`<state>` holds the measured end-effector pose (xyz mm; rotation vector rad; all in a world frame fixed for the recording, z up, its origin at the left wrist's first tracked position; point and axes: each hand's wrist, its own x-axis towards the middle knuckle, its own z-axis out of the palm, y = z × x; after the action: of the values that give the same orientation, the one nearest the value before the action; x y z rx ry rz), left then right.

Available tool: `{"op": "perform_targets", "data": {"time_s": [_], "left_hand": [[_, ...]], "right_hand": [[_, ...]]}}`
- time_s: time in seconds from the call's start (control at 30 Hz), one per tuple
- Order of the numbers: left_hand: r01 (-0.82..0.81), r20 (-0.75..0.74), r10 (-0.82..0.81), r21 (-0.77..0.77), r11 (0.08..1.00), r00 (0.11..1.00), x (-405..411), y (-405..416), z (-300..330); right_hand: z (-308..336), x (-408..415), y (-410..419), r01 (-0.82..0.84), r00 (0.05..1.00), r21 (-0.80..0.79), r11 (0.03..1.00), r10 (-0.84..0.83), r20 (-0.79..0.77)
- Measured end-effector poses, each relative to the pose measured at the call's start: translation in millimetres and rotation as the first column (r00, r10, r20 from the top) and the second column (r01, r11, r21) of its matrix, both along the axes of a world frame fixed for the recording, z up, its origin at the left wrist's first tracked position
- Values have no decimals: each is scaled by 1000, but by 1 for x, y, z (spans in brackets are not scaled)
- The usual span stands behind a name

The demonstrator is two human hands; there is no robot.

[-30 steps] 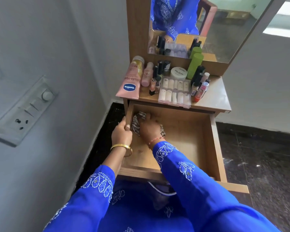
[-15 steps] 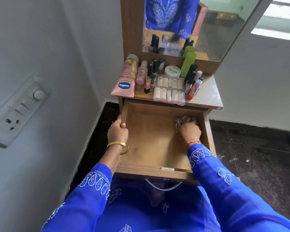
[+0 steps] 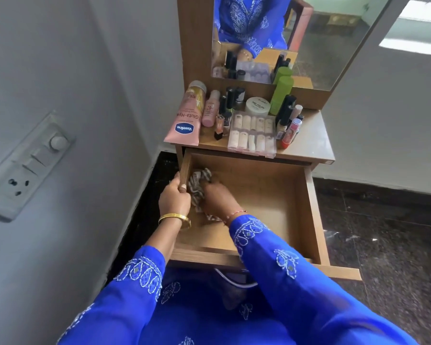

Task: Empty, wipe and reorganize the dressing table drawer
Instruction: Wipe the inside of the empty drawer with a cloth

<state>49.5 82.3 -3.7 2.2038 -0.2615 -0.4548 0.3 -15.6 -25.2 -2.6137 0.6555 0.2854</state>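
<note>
Open drawer point(image 3: 311, 210): right hand point(image 3: 218, 199) presses cloth point(image 3: 197, 181), left hand point(image 3: 174, 199) grips side

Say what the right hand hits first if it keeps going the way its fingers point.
Probably the drawer's back wall near the left corner: the right hand presses the cloth and points up-left. Depth is unclear; the left side wall could come first.

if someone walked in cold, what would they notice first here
The pulled-out wooden drawer, bare inside except for a striped grey-and-white cloth that the right hand presses into its far left corner. The left hand grips the drawer's left wall. Above, the pink Vaseline tube heads cosmetics crowding the tabletop.
</note>
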Motion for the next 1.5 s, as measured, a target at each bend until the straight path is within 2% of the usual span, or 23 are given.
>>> {"op": "perform_targets", "data": {"time_s": [0.23, 0.37, 0.43, 0.63, 0.8, 0.93, 1.07, 1.13, 1.23, 1.37, 1.5], "left_hand": [[-15, 2, 15, -6, 1000, 1000, -3, -1, 2], [18, 35, -18, 19, 1000, 999, -5, -2, 3], [30, 40, -31, 24, 999, 999, -6, -1, 4], [34, 49, -36, 30, 999, 998, -5, 1, 3], [39, 55, -42, 50, 998, 998, -3, 0, -2], [45, 53, -47, 52, 998, 997, -3, 1, -3], [30, 53, -33, 51, 998, 998, -4, 0, -4], [28, 56, -31, 44, 999, 998, -3, 0, -5], [35, 65, -37, 46, 998, 997, -2, 0, -5], [58, 82, -64, 63, 996, 995, -1, 0, -3], [45, 79, -50, 54, 998, 996, -3, 0, -2]], "right_hand": [[0, -54, -62, 120, 992, -273, 955, -123, 5], [1, -84, -91, 177, 969, -413, 893, -231, -85], [5, -92, -101, 195, 958, -391, 899, -260, -121], [23, -100, -89, 113, 937, -264, 958, -191, -293], [6, -131, -65, 327, 841, -135, 935, -353, -409], [6, -132, -60, 373, 824, -112, 921, -385, -417], [10, -128, -51, 375, 848, -170, 911, -412, -333], [18, -120, -39, 342, 886, -150, 928, -372, -279], [25, -89, -10, 200, 958, 21, 980, -191, -216], [22, -43, 31, 62, 987, 211, 975, -29, -156], [22, -44, 31, -20, 982, 180, 983, 53, -182]]}}
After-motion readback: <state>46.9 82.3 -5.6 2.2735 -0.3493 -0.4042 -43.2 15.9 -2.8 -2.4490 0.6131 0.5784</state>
